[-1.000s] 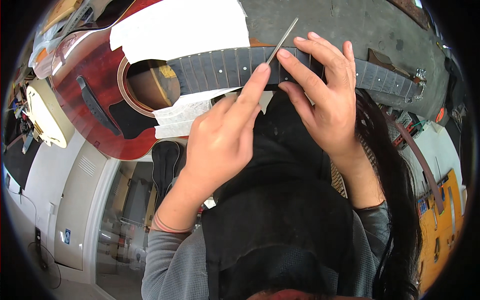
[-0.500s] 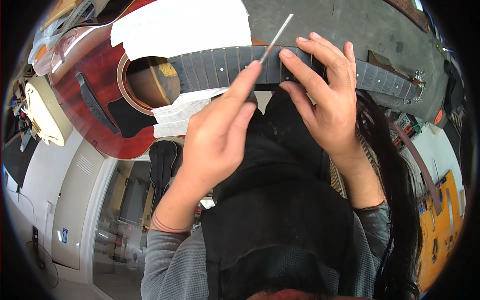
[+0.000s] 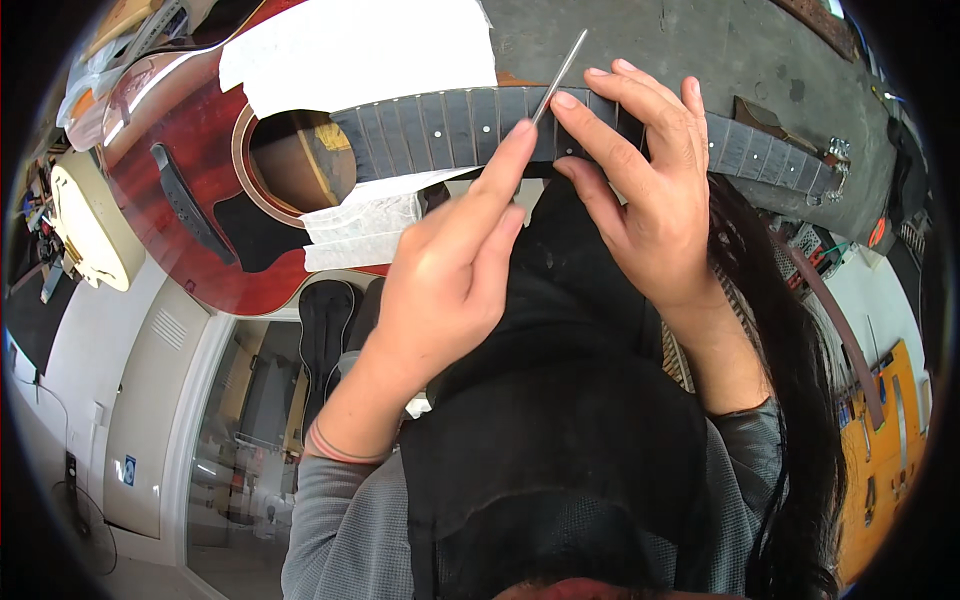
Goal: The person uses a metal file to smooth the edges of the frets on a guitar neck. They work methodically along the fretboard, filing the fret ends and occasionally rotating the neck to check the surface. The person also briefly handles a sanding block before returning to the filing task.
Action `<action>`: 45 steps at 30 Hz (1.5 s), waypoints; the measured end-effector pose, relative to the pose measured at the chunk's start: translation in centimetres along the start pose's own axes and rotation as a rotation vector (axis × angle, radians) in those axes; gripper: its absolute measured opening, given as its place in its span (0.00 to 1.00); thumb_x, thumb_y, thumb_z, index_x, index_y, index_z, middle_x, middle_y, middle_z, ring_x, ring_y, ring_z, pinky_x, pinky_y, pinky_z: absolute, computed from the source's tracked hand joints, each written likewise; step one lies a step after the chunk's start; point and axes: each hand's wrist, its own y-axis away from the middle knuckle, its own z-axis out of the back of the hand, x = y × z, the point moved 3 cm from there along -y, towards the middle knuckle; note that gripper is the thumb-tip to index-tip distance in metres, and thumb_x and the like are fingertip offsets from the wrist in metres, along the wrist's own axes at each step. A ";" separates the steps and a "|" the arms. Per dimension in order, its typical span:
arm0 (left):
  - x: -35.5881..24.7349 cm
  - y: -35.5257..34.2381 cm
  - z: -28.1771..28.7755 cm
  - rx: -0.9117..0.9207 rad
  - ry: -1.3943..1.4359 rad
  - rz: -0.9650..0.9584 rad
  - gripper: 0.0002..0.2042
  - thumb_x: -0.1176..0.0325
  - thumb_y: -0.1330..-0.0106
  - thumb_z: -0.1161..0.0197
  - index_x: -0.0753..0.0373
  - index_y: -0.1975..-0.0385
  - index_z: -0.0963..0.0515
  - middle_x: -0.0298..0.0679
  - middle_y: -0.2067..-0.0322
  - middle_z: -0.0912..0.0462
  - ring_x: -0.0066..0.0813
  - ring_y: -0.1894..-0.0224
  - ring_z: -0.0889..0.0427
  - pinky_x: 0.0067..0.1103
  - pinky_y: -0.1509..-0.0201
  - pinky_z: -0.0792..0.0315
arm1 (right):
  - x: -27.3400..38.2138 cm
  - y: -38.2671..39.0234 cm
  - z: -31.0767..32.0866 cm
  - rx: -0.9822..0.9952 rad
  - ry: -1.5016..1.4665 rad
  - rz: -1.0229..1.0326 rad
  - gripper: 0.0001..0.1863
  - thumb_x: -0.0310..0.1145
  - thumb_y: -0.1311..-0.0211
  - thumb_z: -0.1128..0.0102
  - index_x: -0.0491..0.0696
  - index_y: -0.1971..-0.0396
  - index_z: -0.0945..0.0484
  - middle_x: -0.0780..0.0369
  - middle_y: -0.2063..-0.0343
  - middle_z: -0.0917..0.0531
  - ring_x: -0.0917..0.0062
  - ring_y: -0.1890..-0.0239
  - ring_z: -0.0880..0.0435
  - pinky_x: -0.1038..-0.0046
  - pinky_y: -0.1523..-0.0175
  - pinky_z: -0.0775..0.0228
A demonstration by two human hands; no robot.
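Note:
A red acoustic guitar (image 3: 155,245) lies across the upper view, with white masking sheets (image 3: 360,45) beside its dark fretboard (image 3: 460,130). My left hand (image 3: 445,270) has its fingers closed on a thin metal rod, perhaps a file (image 3: 565,62), angled across the frets; the grip end is hidden by the fingers. My right hand (image 3: 650,200) rests on the neck just right of the rod, fingers spread, with the index tip touching near the rod and the thumb at the neck's lower edge. The soundhole (image 3: 295,160) shows at the left.
The guitar lies on a grey bench mat (image 3: 680,35). A cream guitar body (image 3: 100,225) is at far left, a black case (image 3: 325,340) below the red guitar, and an orange tool board (image 3: 880,480) at lower right. A leather piece (image 3: 755,115) lies beyond the neck.
My left hand and the rod shifted left half a second ago and are now back to the right, still angled over the frets. My right hand stays almost still.

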 end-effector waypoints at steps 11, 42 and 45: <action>0.6 0.3 0.3 -0.110 -0.434 -0.287 0.33 0.81 0.29 0.33 0.62 0.21 0.25 0.51 0.59 0.09 0.46 0.71 0.13 0.35 0.63 0.18 | 0.1 -0.1 0.1 0.000 -0.014 -0.008 0.32 0.27 0.41 0.18 0.60 0.34 0.12 0.63 0.31 0.17 0.60 0.24 0.21 0.34 0.17 0.47; -1.1 -0.8 -1.0 -0.073 -0.510 -0.260 0.34 0.84 0.31 0.34 0.61 0.22 0.25 0.53 0.50 0.09 0.47 0.65 0.10 0.36 0.59 0.16 | -1.1 0.5 1.4 0.009 0.032 -0.028 0.33 0.27 0.41 0.18 0.61 0.34 0.11 0.63 0.32 0.17 0.61 0.25 0.21 0.39 0.15 0.50; -0.6 -2.1 -1.2 -0.134 -0.438 -0.384 0.34 0.82 0.29 0.34 0.60 0.21 0.26 0.46 0.62 0.10 0.42 0.72 0.14 0.35 0.65 0.19 | -1.2 0.5 1.5 0.013 0.028 -0.033 0.33 0.27 0.41 0.18 0.61 0.34 0.11 0.63 0.32 0.17 0.61 0.25 0.21 0.39 0.15 0.50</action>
